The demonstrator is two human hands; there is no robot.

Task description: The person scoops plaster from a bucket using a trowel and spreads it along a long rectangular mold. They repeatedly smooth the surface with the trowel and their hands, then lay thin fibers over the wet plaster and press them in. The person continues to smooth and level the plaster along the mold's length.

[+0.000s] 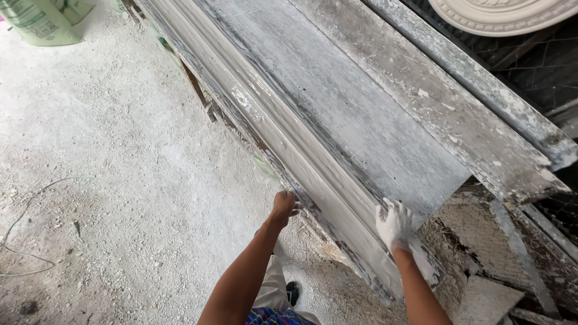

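Left hand point(283, 207): fingers curled over the near edge of the mould point(283, 129).
Right hand point(394, 224): plaster-coated, fingers pressed open on the mould's wet surface.
Mould: long, lying on the counter point(433, 102).
Floor point(108, 180): dusty, sack point(42, 21) at top left.

Both hands point(283, 206) point(394, 224) outstretched, gripping.

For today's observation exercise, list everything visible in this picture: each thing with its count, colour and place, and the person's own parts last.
Moulding strip: one, wet grey-white, along the bench's near edge.
Bench: one, plaster-crusted grey, running diagonally.
Plank: one, grey, right of bench.
Round medallion: one, cream, top right.
Sack: one, pale green, top left.
Cord: one, pale, on floor.
Floor: dusty grey.
Left hand: bare, gripping the moulding's outer edge.
Right hand: plaster-coated, on the moulding.
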